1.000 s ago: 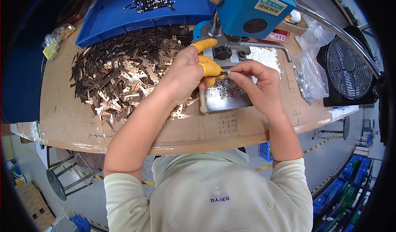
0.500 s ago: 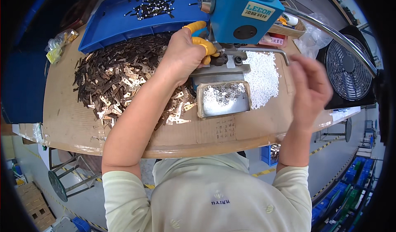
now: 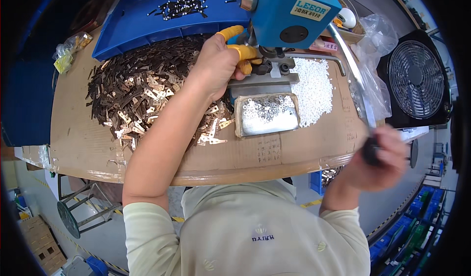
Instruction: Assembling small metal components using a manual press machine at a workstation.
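Observation:
My left hand [image 3: 216, 65], with yellow finger covers on its fingers, is closed at the metal fixture [image 3: 265, 87] under the blue press head [image 3: 289, 11]. Whatever lies between those fingertips is hidden. On the right, my right hand [image 3: 385, 170], blurred, wraps round the black knob [image 3: 371, 153] of the press's long metal lever [image 3: 357, 84]. The lever slants down toward me. Before the fixture stands a shallow tray [image 3: 267, 131] with small shiny rings in it. A heap of flat tapered metal strips [image 3: 142, 89], dark and coppery, spreads beside my left forearm.
Small white pieces [image 3: 313, 92] cover a patch right of the fixture, below a hex key [image 3: 338, 64]. A blue bin [image 3: 137, 38] with dark, white-tipped parts stands at the back left. A black fan [image 3: 417, 77] and plastic bags [image 3: 378, 35] are at the right.
My right hand has moved down toward me and now grips the lever knob. The lever has swung down with it. My left hand stays almost in place at the fixture.

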{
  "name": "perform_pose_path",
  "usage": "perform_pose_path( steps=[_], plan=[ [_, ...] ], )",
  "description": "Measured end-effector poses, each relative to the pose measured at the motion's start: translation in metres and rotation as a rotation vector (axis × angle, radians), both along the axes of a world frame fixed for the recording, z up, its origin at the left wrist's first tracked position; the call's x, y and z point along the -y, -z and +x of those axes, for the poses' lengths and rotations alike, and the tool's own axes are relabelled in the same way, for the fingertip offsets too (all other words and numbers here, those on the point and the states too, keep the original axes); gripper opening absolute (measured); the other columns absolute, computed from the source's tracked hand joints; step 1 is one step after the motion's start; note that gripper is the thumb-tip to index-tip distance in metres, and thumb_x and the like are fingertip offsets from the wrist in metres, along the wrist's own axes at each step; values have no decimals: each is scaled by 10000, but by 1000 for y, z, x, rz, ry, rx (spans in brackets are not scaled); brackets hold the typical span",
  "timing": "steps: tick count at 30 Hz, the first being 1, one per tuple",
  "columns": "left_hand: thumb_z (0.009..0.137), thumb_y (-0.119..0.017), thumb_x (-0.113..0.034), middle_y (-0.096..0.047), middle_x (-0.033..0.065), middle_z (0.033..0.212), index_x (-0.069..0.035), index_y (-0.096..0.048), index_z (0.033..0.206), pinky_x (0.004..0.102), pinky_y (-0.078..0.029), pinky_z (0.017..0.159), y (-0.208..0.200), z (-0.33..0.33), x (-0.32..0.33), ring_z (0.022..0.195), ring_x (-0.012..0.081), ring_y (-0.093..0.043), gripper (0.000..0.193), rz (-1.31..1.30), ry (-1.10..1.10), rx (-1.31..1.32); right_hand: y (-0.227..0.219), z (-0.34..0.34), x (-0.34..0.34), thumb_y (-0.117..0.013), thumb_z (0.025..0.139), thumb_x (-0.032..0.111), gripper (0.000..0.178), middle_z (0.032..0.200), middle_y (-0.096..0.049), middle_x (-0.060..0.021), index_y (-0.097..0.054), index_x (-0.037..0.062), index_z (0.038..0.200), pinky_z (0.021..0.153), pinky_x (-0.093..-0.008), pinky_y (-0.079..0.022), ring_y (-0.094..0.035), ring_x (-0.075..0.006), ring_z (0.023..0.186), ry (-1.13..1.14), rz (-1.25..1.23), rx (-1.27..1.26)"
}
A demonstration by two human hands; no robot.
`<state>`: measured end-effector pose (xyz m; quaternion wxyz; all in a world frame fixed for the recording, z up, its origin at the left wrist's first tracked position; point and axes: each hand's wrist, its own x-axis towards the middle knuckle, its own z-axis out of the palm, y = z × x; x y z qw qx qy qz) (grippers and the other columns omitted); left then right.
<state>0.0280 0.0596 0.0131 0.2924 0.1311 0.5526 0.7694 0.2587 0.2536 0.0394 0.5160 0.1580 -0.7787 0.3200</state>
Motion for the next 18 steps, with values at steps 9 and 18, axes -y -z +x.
perform_pose_path(
  steps=[9, 18],
  plan=[
    [841, -622, -10, -639, 166, 929, 72, -415, 1289, 191, -478, 524, -8, -10, 16, 630, 139, -586, 501, -290, -61, -331, 24, -36, 35, -636, 812, 103, 80, 932, -633, -88, -633, 41, 862, 740, -298, -484, -604, -207, 807, 27, -392, 233],
    [786, -661, -58, -660, 213, 958, 30, -559, 1199, 359, -541, 753, 13, -15, 76, 930, 319, -653, 434, -988, -76, -991, 66, -44, 54, -768, 695, 97, 138, 853, -652, -36, -674, 63, 790, 793, -302, -430, -547, -173, 876, 290, 430, 449]
  ],
)
